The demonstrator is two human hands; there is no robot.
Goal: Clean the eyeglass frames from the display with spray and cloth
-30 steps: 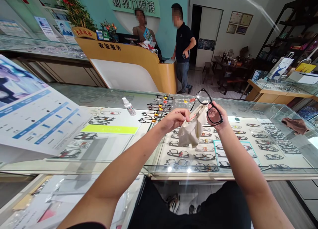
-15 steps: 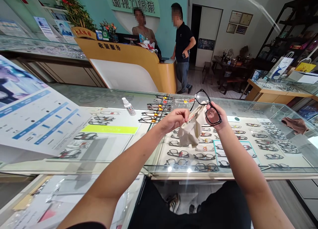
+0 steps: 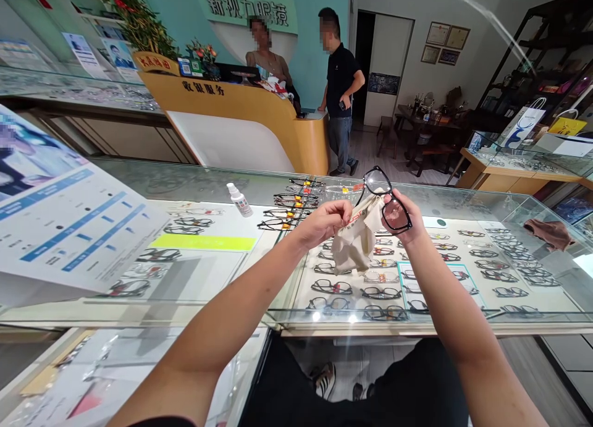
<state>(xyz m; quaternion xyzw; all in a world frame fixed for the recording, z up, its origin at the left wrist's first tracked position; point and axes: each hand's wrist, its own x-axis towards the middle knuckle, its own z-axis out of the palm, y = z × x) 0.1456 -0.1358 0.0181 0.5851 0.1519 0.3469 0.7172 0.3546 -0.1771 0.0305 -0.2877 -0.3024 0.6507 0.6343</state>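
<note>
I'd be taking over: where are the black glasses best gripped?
Probably at the far outer rim of the black glasses, from the far side: that end points away, clear of fingers, while the right hand holds the near end and the cloth sits near the middle.

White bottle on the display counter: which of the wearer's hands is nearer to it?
Left. The left hand, pinching the cloth, is to the bottle's right in the picture; the right hand, holding the glasses, is farther off on that same side.
</note>
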